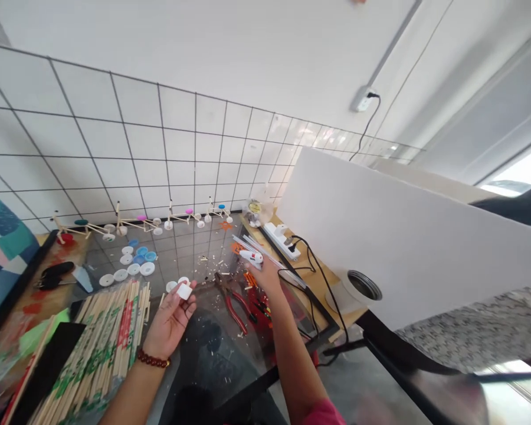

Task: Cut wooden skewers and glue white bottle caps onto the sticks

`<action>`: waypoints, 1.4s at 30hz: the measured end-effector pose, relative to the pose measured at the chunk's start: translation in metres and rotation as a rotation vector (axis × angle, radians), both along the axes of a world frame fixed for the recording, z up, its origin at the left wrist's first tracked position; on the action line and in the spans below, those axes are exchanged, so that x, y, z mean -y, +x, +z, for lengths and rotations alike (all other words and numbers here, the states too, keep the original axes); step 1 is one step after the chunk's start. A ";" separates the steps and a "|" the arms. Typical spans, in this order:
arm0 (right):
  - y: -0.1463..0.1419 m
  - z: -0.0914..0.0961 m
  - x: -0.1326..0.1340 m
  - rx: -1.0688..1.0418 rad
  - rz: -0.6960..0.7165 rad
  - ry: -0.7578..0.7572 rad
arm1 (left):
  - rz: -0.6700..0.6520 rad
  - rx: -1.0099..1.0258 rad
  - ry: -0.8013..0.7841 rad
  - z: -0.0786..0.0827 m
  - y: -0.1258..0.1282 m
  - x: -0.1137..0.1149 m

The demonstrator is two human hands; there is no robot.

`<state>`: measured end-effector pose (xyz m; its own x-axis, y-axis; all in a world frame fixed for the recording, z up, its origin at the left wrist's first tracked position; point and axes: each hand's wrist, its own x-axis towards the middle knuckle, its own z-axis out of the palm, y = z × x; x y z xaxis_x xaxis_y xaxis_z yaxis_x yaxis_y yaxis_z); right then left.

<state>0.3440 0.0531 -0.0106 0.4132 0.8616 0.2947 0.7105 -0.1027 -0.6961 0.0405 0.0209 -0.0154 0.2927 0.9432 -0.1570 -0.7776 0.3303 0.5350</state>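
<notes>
My left hand [173, 319], with a beaded bracelet at the wrist, pinches a small white block-like piece [184, 291] above the table. White bottle caps [171, 286] lie just behind it. Farther right, my right hand [265, 276] is closed round a white hot glue gun [251, 256], its fingers partly hidden from view. Clear glue sticks [274, 260] lie beside the gun. Between my hands rest red-handled pliers [230, 302], jaws pointing away from me. Small wooden scraps are scattered around them.
Bundles of wooden chopsticks [100, 339] lie at the left. White and blue caps [147, 268] sit behind them. Several stick-and-cap assemblies [146, 221] line the back edge by a wire grid. A power strip [283, 241] with cords stands right, near a white panel [407, 236].
</notes>
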 end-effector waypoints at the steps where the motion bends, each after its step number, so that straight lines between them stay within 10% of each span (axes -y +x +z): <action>1: -0.002 0.000 -0.005 -0.007 -0.014 -0.019 | 0.007 0.014 0.000 -0.001 -0.002 -0.001; 11: -0.064 0.007 0.033 -0.270 0.209 0.274 | 0.107 0.083 -0.056 0.008 -0.010 -0.003; 20: -0.091 0.033 0.082 0.157 0.612 0.594 | 0.259 -0.056 -0.022 0.017 -0.005 0.001; 42: -0.100 0.041 0.080 0.211 0.779 0.606 | 0.191 -0.067 0.046 0.018 -0.004 0.007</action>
